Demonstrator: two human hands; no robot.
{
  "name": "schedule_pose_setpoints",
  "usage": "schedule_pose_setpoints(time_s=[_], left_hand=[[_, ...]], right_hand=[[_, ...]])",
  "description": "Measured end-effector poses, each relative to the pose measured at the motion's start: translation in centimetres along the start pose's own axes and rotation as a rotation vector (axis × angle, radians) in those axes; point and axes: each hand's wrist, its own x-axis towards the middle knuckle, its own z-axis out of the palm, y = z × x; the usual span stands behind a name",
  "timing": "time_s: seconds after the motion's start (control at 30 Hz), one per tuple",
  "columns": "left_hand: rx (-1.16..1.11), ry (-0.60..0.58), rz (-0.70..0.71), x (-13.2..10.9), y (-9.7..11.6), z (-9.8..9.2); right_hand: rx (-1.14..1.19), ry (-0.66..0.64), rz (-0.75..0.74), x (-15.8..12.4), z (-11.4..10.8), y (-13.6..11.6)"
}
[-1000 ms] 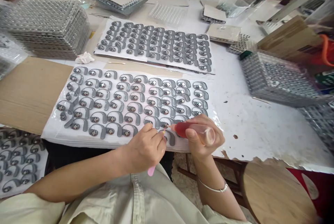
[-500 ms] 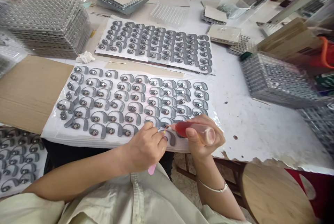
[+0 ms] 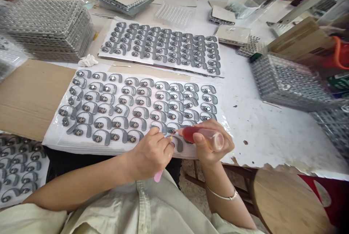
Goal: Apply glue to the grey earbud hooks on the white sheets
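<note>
My left hand (image 3: 151, 152) pinches a thin stick with a pink handle (image 3: 158, 176), its yellowish tip (image 3: 171, 137) over the lower row of grey curved earhook-shaped parts. My right hand (image 3: 211, 143) grips a clear squeeze bottle of red liquid (image 3: 201, 136), lying almost flat with its nozzle (image 3: 177, 130) pointing left. Nozzle and stick tip are close together, next to a round-headed grey part (image 3: 171, 129). Another grey part (image 3: 178, 144) lies just below them, partly hidden by my left fingers. Many such parts lie in rows on a white sheet (image 3: 68, 143).
A second sheet of grey parts (image 3: 160, 47) lies further back, and more show at lower left. Stacked clear blister trays (image 3: 49, 30) stand at back left, with a wire-like tray stack (image 3: 286, 81) at right. A round wooden stool top (image 3: 283, 201) sits below the table's torn front edge.
Both hands and their tools stay almost in place. The whole view has shifted very slightly, and the stick and bottle nozzle remain close together.
</note>
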Motion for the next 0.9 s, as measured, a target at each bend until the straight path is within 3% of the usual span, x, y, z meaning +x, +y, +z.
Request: schedule_pose_setpoints(time_s=[0.7, 0.9], left_hand=[[0.025, 0.006, 0.004, 0.27, 0.09, -0.33], [0.013, -0.015, -0.010, 0.03, 0.09, -0.02]], right_hand=[[-0.100, 0.030, -0.040, -0.31, -0.16, 0.27], [-0.084, 0.092, -0.050, -0.48, -0.22, 0.36]])
